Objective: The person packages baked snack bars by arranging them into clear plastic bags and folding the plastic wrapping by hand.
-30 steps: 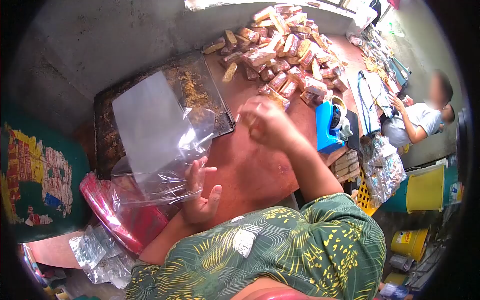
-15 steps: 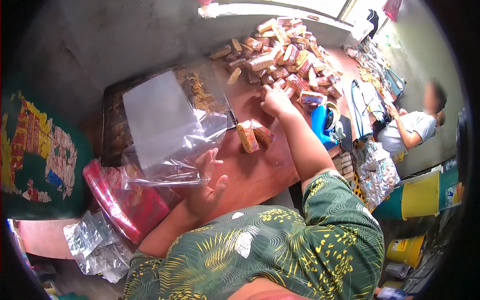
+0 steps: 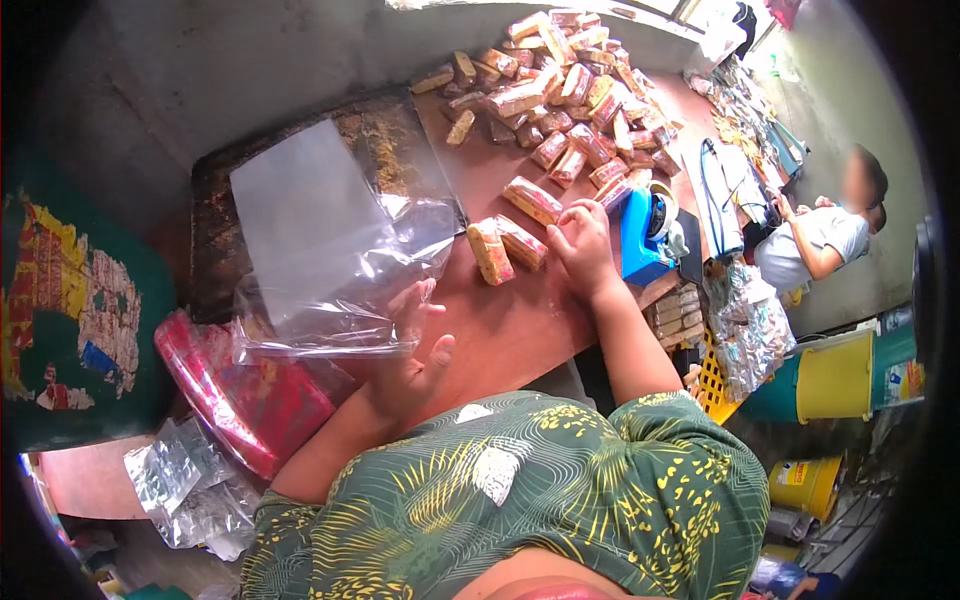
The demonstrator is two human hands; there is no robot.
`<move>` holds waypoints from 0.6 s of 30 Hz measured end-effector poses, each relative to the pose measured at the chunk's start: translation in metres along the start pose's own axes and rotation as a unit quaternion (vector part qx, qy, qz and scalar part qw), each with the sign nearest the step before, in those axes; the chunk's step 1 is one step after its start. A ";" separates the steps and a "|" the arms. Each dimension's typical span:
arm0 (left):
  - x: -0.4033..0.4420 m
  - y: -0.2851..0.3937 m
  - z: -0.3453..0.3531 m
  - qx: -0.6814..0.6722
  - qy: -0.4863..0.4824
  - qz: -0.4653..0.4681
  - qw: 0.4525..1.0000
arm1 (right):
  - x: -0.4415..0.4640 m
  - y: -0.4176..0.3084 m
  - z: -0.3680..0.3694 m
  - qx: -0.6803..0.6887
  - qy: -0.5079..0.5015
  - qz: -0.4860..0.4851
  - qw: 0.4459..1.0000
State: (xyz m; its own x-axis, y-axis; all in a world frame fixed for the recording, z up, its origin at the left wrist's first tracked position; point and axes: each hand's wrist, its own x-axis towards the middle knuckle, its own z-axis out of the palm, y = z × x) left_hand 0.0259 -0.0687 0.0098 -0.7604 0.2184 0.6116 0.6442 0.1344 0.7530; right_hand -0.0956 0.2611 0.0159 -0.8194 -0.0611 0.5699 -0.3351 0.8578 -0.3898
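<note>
1. The desk (image 3: 500,350) is the largest thing, and it carries all of the work.
2. On its far side lies the heap of wrapped bars (image 3: 590,95). Most of the bars are in it, so I judge that the work is at an early stage.
3. The dark, crumb-covered tray (image 3: 212,200) lies near the wall, with a pale sheet (image 3: 300,220) on it.
4. The clear plastic film (image 3: 330,330) spreads from the sheet towards the person. I see no bar in it.
5. The blue tape dispenser (image 3: 640,245) stands beside the right hand.
6. The left hand (image 3: 412,340) is at the film's edge, with its grip released and fingers spread.
7. The right hand (image 3: 583,240) has bent fingers beside the far bar (image 3: 532,200); whether its grip is grasping this bar, I cannot tell.
8. Smallest are the bars set apart, three in number: the far bar, the left bar (image 3: 490,252) and the middle bar (image 3: 522,243). They lie between the heap and the person; this much is done.
</note>
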 end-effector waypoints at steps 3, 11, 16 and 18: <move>-0.001 0.004 -0.001 -0.002 -0.003 -0.020 1.000 | -0.015 -0.018 -0.004 0.101 0.001 -0.033 0.994; 0.002 0.008 -0.005 0.003 -0.006 -0.031 0.999 | -0.007 -0.021 0.014 0.309 -0.098 0.070 0.944; 0.005 0.008 -0.004 -0.001 -0.011 -0.004 1.000 | 0.038 -0.006 0.001 0.077 -0.077 0.033 0.994; 0.002 0.005 -0.001 -0.016 -0.009 -0.009 1.000 | 0.040 -0.001 0.008 0.056 -0.131 0.096 0.985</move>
State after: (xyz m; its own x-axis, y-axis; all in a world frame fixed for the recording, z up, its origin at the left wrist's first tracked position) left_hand 0.0274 -0.0686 0.0150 -0.7695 0.2341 0.5942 0.6279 0.1066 0.7710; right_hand -0.1315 0.2535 0.0332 -0.9596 -0.0465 0.2775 -0.2004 0.8053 -0.5580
